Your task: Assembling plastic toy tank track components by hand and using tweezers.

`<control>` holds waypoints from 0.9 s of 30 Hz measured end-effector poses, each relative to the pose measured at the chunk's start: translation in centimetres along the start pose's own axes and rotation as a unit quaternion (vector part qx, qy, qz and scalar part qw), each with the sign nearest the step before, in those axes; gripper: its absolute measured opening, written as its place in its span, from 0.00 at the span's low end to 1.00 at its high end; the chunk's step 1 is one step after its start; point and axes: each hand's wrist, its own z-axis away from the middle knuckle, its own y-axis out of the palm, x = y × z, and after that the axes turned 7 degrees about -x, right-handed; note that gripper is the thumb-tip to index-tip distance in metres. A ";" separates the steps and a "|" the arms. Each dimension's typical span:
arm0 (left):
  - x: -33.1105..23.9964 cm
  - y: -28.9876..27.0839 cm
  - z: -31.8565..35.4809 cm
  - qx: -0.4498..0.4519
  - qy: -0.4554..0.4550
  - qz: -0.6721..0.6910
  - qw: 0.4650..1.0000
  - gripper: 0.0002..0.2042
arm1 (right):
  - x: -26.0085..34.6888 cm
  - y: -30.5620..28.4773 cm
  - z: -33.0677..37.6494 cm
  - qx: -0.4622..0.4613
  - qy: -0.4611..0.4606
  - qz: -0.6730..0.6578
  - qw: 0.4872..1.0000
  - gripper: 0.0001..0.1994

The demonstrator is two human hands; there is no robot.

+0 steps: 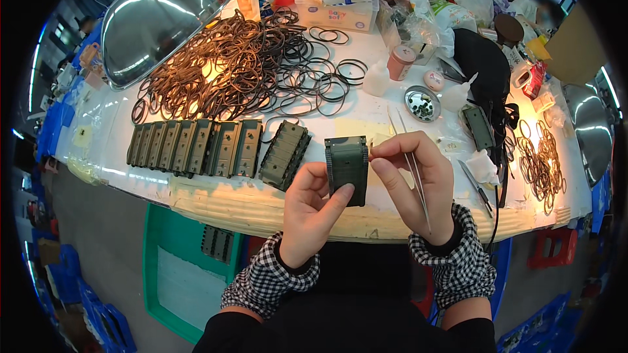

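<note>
My left hand (306, 212) grips a dark green toy tank hull (347, 168) by its lower part, the thumb lying across its face. Dark tracks run along the hull's sides. At the hull's upper right edge, my right hand (425, 170) pinches with thumb and forefinger; anything between those fingertips is too small to make out. A pair of metal tweezers (418, 189) lies across the right palm, tips pointing up and away. Left of my hands, another tracked hull (284, 155) rests tilted on the table, beside a row of several olive hulls (190, 147).
A heap of dark rubber track loops (222, 65) spreads behind the row, beside a shiny lamp shade (167, 19). A round dish of small parts (422, 104), a pen-like tool (476, 186) and more loops (541, 163) lie to the right. Below the table edge is a green bin (157, 255).
</note>
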 end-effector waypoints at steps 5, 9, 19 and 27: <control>1.0 0.8 0.5 -0.029 0.075 -0.081 0.993 0.11 | -0.3 0.4 0.2 -0.046 -0.084 0.086 0.992 0.08; 1.8 0.9 0.9 -0.085 0.166 -0.184 0.965 0.12 | 0.0 0.8 0.5 -0.056 -0.078 0.107 0.990 0.07; 2.2 1.1 0.7 -0.069 0.111 -0.141 0.981 0.11 | -0.6 0.8 0.7 -0.058 -0.053 0.080 0.994 0.06; 1.2 0.1 -0.3 -0.034 0.005 -0.004 0.999 0.11 | -0.1 -1.1 0.9 -0.012 0.108 -0.182 0.977 0.14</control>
